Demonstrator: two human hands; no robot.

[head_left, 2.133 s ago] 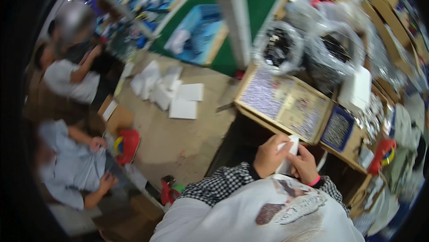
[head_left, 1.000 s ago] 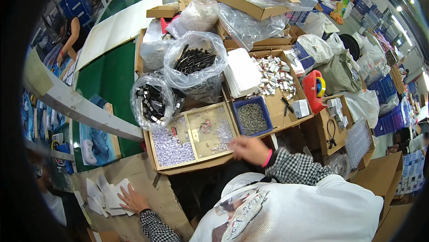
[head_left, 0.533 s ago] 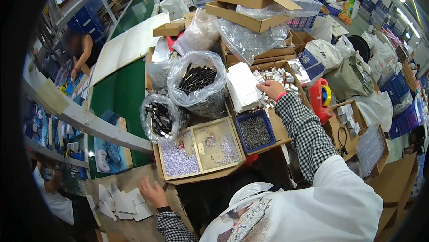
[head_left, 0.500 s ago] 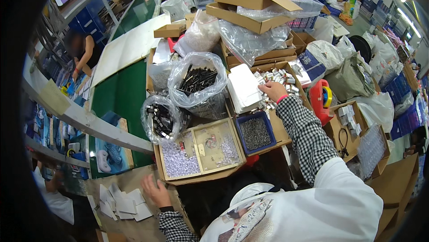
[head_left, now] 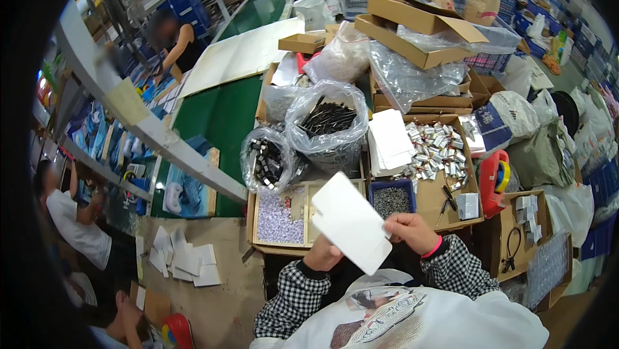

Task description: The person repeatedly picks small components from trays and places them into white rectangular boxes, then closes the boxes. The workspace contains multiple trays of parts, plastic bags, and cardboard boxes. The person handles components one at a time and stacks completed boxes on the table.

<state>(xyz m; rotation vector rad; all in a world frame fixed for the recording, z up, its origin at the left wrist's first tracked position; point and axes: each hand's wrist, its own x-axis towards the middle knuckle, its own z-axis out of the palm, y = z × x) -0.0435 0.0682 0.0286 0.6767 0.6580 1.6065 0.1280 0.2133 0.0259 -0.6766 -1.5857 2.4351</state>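
Observation:
A flat white card (head_left: 351, 220) with small notches in its edges is held tilted in front of my chest. My left hand (head_left: 324, 255) grips its lower left edge, with the fingers partly hidden behind it. At the right edge, my right hand (head_left: 414, 233) pinches the card between thumb and fingers. Beneath the card lies a divided wooden tray (head_left: 312, 213) with tiny pale pieces. A stack of similar white cards (head_left: 389, 142) rests beyond, beside a heap of small silver parts (head_left: 438, 149) in a cardboard box. A blue bin (head_left: 392, 198) of small dark screws stands just past my right hand.
Clear bags hold black rods (head_left: 327, 119) and black pieces (head_left: 269, 162). Loose white cards (head_left: 184, 257) lie on the left. A red tape dispenser (head_left: 494, 184) stands at right; a screwdriver (head_left: 445, 204) lies in the box. A slanting metal post (head_left: 174, 149) crosses the left side. Other people work there.
My right hand has drawn back from the silver parts, and my left hand has come in from the loose cards. Both now hold a white card. The view has shifted left.

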